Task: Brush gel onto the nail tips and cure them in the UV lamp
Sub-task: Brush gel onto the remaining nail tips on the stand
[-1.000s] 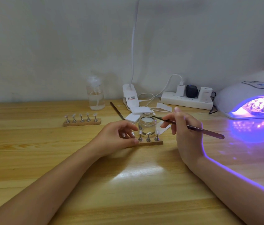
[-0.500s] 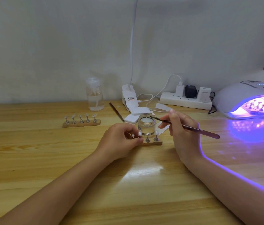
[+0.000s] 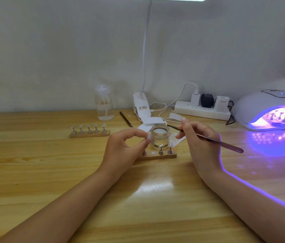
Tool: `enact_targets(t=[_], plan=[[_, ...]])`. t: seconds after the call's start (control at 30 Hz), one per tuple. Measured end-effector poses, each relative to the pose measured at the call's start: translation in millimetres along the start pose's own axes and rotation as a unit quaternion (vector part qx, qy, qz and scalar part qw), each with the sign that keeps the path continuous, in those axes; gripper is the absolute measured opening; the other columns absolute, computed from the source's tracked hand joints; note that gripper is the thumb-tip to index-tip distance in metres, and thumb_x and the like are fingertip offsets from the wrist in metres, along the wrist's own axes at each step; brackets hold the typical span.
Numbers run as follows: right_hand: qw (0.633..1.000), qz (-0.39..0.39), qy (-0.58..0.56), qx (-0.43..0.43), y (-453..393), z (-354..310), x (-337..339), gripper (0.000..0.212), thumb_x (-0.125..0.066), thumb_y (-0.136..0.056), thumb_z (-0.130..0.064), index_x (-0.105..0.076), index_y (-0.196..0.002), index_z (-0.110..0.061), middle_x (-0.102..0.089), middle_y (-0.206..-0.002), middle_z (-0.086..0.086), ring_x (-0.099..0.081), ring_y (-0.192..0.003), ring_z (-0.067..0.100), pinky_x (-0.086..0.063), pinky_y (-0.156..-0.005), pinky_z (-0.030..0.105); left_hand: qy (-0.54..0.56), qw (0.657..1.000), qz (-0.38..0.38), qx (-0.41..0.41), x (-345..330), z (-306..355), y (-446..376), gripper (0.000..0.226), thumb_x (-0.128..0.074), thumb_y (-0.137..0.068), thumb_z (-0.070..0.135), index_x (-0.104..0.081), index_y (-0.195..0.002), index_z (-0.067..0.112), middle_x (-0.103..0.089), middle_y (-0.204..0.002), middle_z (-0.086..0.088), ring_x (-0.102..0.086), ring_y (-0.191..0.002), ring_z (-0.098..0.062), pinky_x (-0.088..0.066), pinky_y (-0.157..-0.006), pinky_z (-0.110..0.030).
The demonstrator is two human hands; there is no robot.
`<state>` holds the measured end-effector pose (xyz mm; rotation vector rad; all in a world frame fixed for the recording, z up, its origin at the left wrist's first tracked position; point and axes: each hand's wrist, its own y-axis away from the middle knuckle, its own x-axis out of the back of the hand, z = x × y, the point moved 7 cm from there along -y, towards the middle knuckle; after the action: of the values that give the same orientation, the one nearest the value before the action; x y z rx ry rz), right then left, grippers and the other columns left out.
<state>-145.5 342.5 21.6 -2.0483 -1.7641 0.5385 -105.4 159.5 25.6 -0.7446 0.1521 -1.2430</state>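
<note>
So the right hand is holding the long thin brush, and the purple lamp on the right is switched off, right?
Not quite. The right hand does hold the long thin brush, but the white dome-shaped UV lamp on the right is switched on: the head view shows it glowing purple inside and casting purple light on the wooden table.

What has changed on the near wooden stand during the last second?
The left hand has lifted one nail tip off the near stand, leaving a bare white spot. The right hand holds the brush as before; jar, far stand, lamp unchanged.
</note>
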Motion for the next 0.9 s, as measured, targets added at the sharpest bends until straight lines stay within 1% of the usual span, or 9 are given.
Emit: enact_targets(t=[0.07, 0.17, 0.23, 0.3, 0.43, 0.5, 0.63, 0.77, 0.9], plan=[[1.000, 0.008, -0.009, -0.007, -1.1, 0.9, 1.0, 0.027, -0.058, -0.089, -0.023, -0.066, -0.064, -0.020, -0.065, -0.057, -0.007, -0.056, -0.057, -0.004, -0.040, -0.064, 0.007, 0.004, 1.000, 0.012, 0.025, 3.1, -4.0, 0.4, 0.010, -0.072, -0.074, 0.015, -0.070, -0.073, 0.025, -0.068, -0.070, 0.018, -0.063, -0.078, 0.003, -0.045, -0.082, -0.012], [1.000, 0.008, -0.018, -0.022, -3.3, 1.8, 0.6, 0.022, -0.058, -0.089, -0.026, -0.064, -0.068, -0.023, -0.066, -0.058, -0.005, -0.052, -0.051, -0.003, -0.038, -0.065, 0.020, 0.022, 0.999, 0.021, 0.044, 4.5, -6.3, 1.5, 0.020, -0.070, -0.075, 0.007, -0.070, -0.072, 0.026, -0.069, -0.071, 0.021, -0.063, -0.078, 0.006, -0.043, -0.075, -0.005], [0.999, 0.000, -0.019, -0.032, -6.5, 1.4, -0.5, 0.016, -0.059, -0.088, -0.028, -0.060, -0.073, -0.022, -0.067, -0.058, -0.004, -0.051, -0.049, -0.005, -0.036, -0.067, 0.024, 0.025, 0.999, 0.016, 0.042, 3.4, -5.7, 0.9, 0.022, -0.068, -0.076, 0.003, -0.069, -0.072, 0.025, -0.069, -0.075, 0.017, -0.062, -0.081, 0.007, -0.043, -0.075, -0.005], [0.999, 0.000, -0.015, -0.032, -9.8, 0.3, -0.2, 0.022, -0.061, -0.086, -0.031, -0.055, -0.070, -0.018, -0.067, -0.057, -0.002, -0.052, -0.048, -0.005, -0.037, -0.066, 0.024, 0.018, 0.999, 0.008, 0.030, 2.1, -4.0, 0.0, 0.023, -0.067, -0.076, 0.001, -0.069, -0.071, 0.024, -0.068, -0.079, 0.013, -0.061, -0.083, 0.005, -0.044, -0.077, -0.008], [0.999, -0.007, -0.017, -0.041, -20.9, -1.4, -1.1, 0.034, -0.064, -0.082, -0.037, -0.047, -0.062, -0.016, -0.065, -0.052, 0.005, -0.049, -0.042, -0.001, -0.036, -0.062, 0.022, 0.025, 0.999, 0.012, 0.036, 1.5, -4.0, -0.2, 0.023, -0.065, -0.079, 0.002, -0.066, -0.075, 0.025, -0.067, -0.080, 0.014, -0.059, -0.080, 0.010, -0.039, -0.074, -0.001], [0.999, -0.019, 0.009, -0.038, -32.1, -2.3, -3.5, 0.038, -0.064, -0.083, -0.038, -0.046, -0.060, -0.014, -0.063, -0.048, 0.006, -0.047, -0.037, 0.000, -0.036, -0.058, 0.020, 0.031, 0.999, 0.018, 0.041, 1.0, -4.9, -0.4, 0.024, -0.065, -0.080, 0.003, -0.065, -0.079, 0.027, -0.066, -0.081, 0.015, -0.059, -0.080, 0.011, -0.039, -0.074, -0.002], [0.995, -0.040, 0.082, -0.032, -53.6, -2.0, -11.4, 0.040, -0.063, -0.083, -0.043, -0.049, -0.057, -0.016, -0.057, -0.039, -0.001, -0.043, -0.032, 0.002, -0.036, -0.043, 0.013, 0.023, 0.999, 0.020, 0.025, 0.1, -4.4, -2.0, 0.021, -0.066, -0.080, 0.005, -0.066, -0.082, 0.026, -0.066, -0.084, 0.014, -0.058, -0.081, 0.010, -0.039, -0.076, -0.003], [0.980, -0.074, 0.183, 0.002, -61.8, -1.6, -24.5, 0.043, -0.065, -0.079, -0.046, -0.048, -0.050, -0.019, -0.051, -0.035, -0.007, -0.048, -0.037, 0.001, -0.044, -0.056, 0.025, 0.006, 1.000, 0.019, 0.014, -0.5, -4.9, -2.9, 0.018, -0.066, -0.080, 0.005, -0.067, -0.086, 0.021, -0.065, -0.085, 0.013, -0.058, -0.082, 0.007, -0.040, -0.078, -0.004], [0.955, -0.107, 0.274, 0.029, -62.0, 0.2, -38.5, 0.045, -0.068, -0.077, -0.047, -0.050, -0.050, -0.016, -0.047, -0.043, -0.008, -0.045, -0.045, 0.006, -0.037, -0.052, 0.026, -0.009, 1.000, 0.021, 0.005, -0.3, -4.0, -3.4, 0.017, -0.066, -0.080, 0.003, -0.068, -0.086, 0.019, -0.065, -0.085, 0.013, -0.058, -0.082, 0.004, -0.039, -0.078, -0.004]])
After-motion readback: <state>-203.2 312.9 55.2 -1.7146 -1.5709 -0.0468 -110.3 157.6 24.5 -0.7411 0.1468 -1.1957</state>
